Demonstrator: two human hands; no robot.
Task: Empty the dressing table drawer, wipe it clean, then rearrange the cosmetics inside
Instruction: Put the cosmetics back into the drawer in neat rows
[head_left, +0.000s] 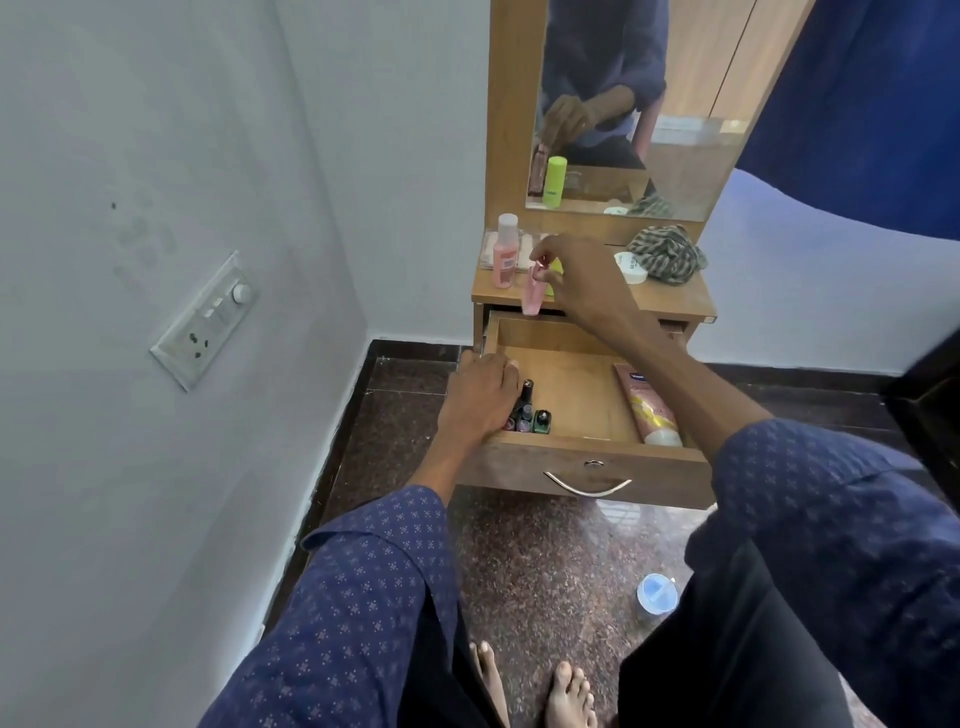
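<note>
drawer (566, 384): pulled out under the surface (670, 299), mostly bare wood inside; whether it's been wiped, can't tell.
polishes (527, 413): small nail-polish bottles upright in the near-left corner of the drawer, packed close.
tube (649, 405): pink/yellow, lying flat along the drawer's right wall, cap toward the front.
left hand (480, 395): down in the near-left corner, fingers curled at the polishes; exact grip hidden behind the knuckles.
right hand (576, 278): above the surface edge, thumb & fingers pinching a pink vial (532, 291) by its top, vial hanging over the drawer's back end.
step (judged): looks like restocking – vial coming off the surface into the drawer.
how to do it well: lower the vial upright w/o swinging it; set it beside the polishes, not on them; left hand can steady that group so nothing tips. Keep tall items at the back, flat ones by the wall.
risk: vial held only at the cap, could slip or knock the bottle.
surface items: pink bottle (505, 252) w/ white cap just left of the right hand; white jar (631, 267); striped cloth (667, 254) at right.
mirror (634, 104): reflects the hand, a green bottle.
floor: blue-lidded tub (657, 595) near the feet.
</note>
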